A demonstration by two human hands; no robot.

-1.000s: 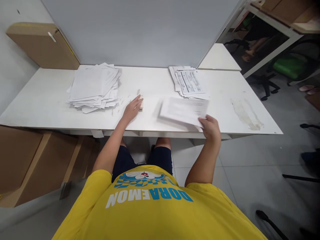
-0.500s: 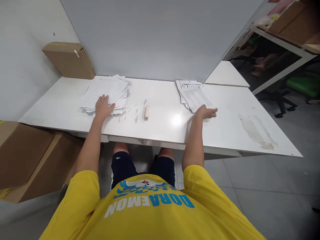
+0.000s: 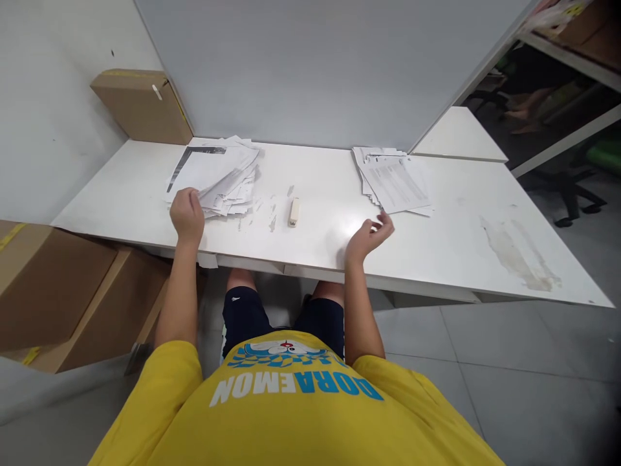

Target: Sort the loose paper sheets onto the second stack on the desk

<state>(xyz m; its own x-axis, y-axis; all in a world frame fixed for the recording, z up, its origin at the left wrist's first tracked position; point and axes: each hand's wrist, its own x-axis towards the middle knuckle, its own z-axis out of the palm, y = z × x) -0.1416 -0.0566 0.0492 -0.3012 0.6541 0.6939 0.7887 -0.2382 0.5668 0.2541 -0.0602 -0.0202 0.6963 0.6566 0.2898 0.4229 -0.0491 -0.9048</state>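
Note:
On the left of the white table lies an untidy stack of paper sheets [image 3: 230, 184]. My left hand [image 3: 188, 217] is closed at the stack's near edge, pinching the top sheet of paper [image 3: 213, 178]. This sheet is lifted and bent, and a page with a dark printed band [image 3: 198, 151] shows beneath it. Over the table, just short of a second pile of printed sheets [image 3: 395, 181], my right hand [image 3: 369, 239] holds nothing, its fingers loosely curled and apart. Between the two piles is a small cream-coloured stapler [image 3: 294, 212].
A grey panel [image 3: 310, 71] rises along the back of the white table [image 3: 315, 246]. One cardboard box [image 3: 145, 110] stands in the back left corner; more boxes [image 3: 58, 291] are below at the left. A chair base [image 3: 572, 194] is at the right.
My left hand has gone from lying spread on the left stack to pinching and lifting its top sheet. My right hand has drawn back, leftward, from the right pile. The view has shifted slightly.

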